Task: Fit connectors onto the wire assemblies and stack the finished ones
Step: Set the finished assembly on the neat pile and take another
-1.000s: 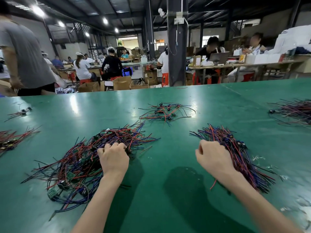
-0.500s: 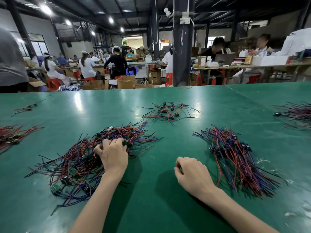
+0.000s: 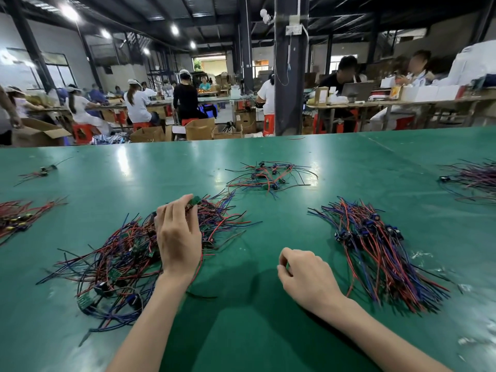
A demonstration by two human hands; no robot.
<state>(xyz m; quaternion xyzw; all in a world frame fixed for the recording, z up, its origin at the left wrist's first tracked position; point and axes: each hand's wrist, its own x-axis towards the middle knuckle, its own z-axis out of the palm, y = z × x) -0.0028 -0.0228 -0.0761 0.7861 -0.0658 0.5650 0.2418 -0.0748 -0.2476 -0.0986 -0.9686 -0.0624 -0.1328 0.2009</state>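
The left hand (image 3: 178, 237) pinches a green board (image 3: 195, 200) above the tangled wire pile (image 3: 115, 264). The right hand (image 3: 308, 277) rests curled, with nothing visible in it, on the tabletop (image 3: 241, 331) beside the stacked bundle (image 3: 375, 245). A smaller heap (image 3: 271, 175) lies beyond.

Wide green bench (image 3: 295, 157), glossy, reflecting the ceiling lamps (image 3: 69, 11); a dark steel pillar (image 3: 291, 76) stands just behind its far edge. Beyond it: long work tables (image 3: 402, 104) with seated people (image 3: 137, 103), red stools (image 3: 268, 124) and open cardboard boxes (image 3: 200, 128) on the floor. Dark beamed ceiling, pale walls, windows (image 3: 18, 68) at left, bright doorway (image 3: 213, 66) at the far end.
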